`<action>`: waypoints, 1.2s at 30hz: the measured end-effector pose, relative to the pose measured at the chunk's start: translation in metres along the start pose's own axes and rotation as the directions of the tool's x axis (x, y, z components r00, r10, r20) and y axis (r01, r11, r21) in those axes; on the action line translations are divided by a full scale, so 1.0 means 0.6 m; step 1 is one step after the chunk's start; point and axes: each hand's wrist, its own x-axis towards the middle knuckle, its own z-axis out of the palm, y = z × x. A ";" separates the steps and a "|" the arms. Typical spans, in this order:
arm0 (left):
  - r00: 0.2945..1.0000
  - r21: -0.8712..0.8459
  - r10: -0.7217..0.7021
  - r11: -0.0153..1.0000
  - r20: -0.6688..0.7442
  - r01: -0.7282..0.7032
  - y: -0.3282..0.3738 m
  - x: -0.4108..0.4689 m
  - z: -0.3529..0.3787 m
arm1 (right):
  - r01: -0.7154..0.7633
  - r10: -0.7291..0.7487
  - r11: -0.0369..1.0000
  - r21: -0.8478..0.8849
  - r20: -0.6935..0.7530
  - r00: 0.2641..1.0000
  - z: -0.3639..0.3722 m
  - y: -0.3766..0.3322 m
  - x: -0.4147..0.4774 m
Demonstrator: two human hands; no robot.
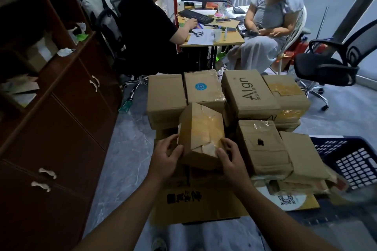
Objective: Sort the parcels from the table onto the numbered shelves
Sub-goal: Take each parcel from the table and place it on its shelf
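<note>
I hold the small taped parcel [201, 130] from both sides. My left grip [166, 156] curls round its near left edge and my right grip [231, 159] round its near right corner, fingers bent against the cardboard. The parcel sits tilted at the near middle of the pile, just in front of the blue-sticker box [204, 89] and left of the Align box [250, 93]. A flat printed carton [195, 204] lies beneath my wrists. The dark cabinet [67, 112] stands at the left, and a blue crate [355, 159] at the near right.
</note>
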 end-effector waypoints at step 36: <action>0.996 -0.079 -0.073 0.994 0.051 0.077 0.000 0.011 0.013 | -0.090 0.090 0.992 -0.085 0.003 0.996 -0.016 -0.027 0.017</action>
